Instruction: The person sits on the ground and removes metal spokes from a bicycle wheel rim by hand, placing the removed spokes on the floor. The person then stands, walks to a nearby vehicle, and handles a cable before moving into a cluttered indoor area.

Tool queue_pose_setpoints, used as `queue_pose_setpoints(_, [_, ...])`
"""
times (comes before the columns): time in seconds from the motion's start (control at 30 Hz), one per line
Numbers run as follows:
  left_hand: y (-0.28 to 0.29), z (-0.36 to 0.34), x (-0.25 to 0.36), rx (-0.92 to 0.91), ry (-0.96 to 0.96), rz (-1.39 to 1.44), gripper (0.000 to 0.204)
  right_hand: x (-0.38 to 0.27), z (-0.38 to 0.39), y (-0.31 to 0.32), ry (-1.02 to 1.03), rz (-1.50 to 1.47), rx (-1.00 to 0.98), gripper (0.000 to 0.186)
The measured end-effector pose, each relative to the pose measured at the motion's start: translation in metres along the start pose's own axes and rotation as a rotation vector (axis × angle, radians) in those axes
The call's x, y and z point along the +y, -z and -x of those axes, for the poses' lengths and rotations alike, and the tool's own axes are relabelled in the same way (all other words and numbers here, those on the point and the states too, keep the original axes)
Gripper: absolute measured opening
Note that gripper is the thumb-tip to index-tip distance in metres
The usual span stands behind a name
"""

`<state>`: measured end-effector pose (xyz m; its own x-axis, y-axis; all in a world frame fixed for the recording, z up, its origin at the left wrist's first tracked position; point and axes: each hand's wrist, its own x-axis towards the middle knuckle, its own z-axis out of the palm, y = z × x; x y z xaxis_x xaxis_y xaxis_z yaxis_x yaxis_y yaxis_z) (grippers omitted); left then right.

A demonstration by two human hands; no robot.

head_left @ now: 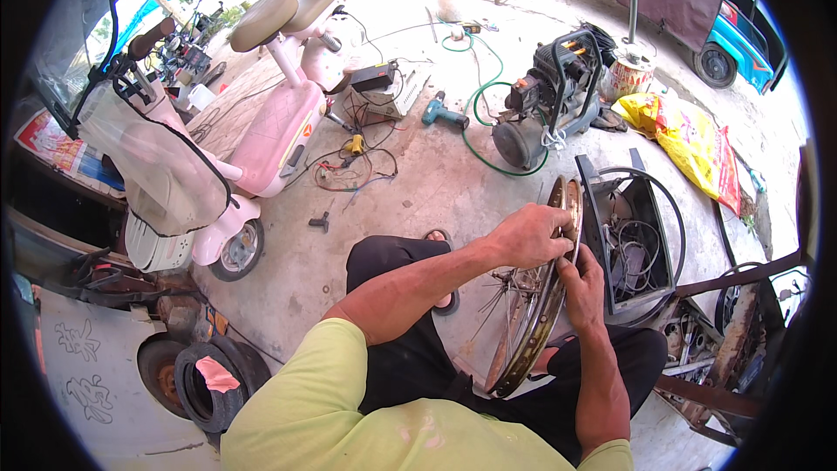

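Observation:
A worn, brass-coloured spoked wheel rim (531,351) stands on edge between my knees, seen nearly edge-on. Thin spokes (503,293) run inward on its left side. Near the top of the rim, my left hand (528,235) is closed, its fingers bent over the edge and thumb pressed in. Just below, my right hand (586,292) grips the rim from the right, its thumb and fingertips close to the left hand's. Any small part between the fingertips is too hidden to make out.
An open metal box with cables (635,244) stands right of the rim, near an air compressor (545,105). Ahead lie a cordless drill (443,112) and a green hose (478,105). A pink scooter (277,135) stands left, loose tyres (209,384) lower left. Scrap metal (697,349) lies right.

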<state>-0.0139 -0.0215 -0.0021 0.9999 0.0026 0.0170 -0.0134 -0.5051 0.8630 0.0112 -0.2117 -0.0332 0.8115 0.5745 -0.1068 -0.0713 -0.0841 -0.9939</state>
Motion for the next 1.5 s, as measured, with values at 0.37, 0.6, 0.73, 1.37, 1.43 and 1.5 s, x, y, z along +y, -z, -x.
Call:
queue_pose_setpoints(0.37, [0.002, -0.002, 0.003, -0.018, 0.032, -0.009, 0.028, 0.001, -0.001, 0.002, 0.003, 0.034, 0.006, 0.033])
queue_pose_setpoints(0.6, [0.005, -0.002, 0.006, -0.055, 0.054, -0.04, 0.026, 0.0, 0.0, 0.001, -0.009, 0.018, 0.001, 0.031])
queue_pose_setpoints(0.73, [0.007, -0.001, 0.013, -0.052, 0.073, -0.03, 0.025, 0.001, 0.001, 0.002, -0.016, 0.006, 0.0, 0.031])
queue_pose_setpoints(1.37, [0.001, 0.001, 0.002, -0.039, 0.011, -0.014, 0.025, 0.0, 0.002, 0.002, -0.013, 0.02, -0.01, 0.034])
queue_pose_setpoints(1.43, [0.002, 0.002, 0.005, -0.039, 0.041, -0.015, 0.025, -0.003, 0.002, 0.002, -0.014, 0.034, -0.015, 0.034])
queue_pose_setpoints(1.5, [0.002, 0.002, 0.008, -0.036, 0.054, -0.011, 0.026, -0.003, 0.003, 0.002, -0.018, 0.021, -0.016, 0.034])
